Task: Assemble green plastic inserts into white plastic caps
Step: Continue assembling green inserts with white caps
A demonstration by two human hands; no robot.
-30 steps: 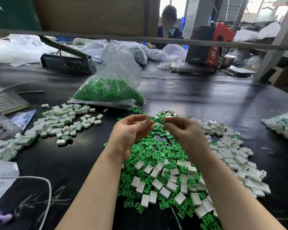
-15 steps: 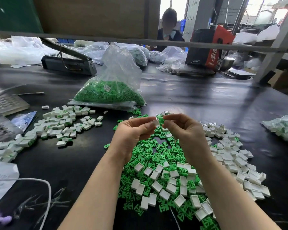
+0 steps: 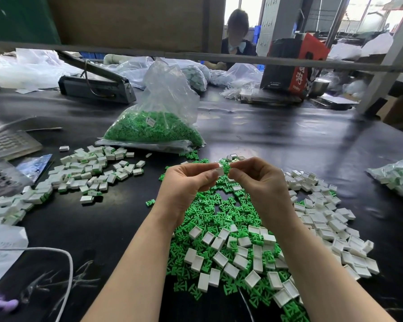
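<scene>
Midair — left hand [image 3: 186,182] pinches white cap [image 3: 220,171], right hand [image 3: 261,180] green insert [image 3: 226,168] — touching.

Little writing can be made out. White characters are printed on the red side of the black-and-red box [image 3: 296,66] at the far edge of the table; they are seen at an angle and cannot be read with certainty, and a row of small white marks below them is too small to be told. A small white label [image 3: 150,122] is stuck on the clear bag of green inserts [image 3: 154,126]; dark print is carried on it, but it is too fine to be read.
</scene>
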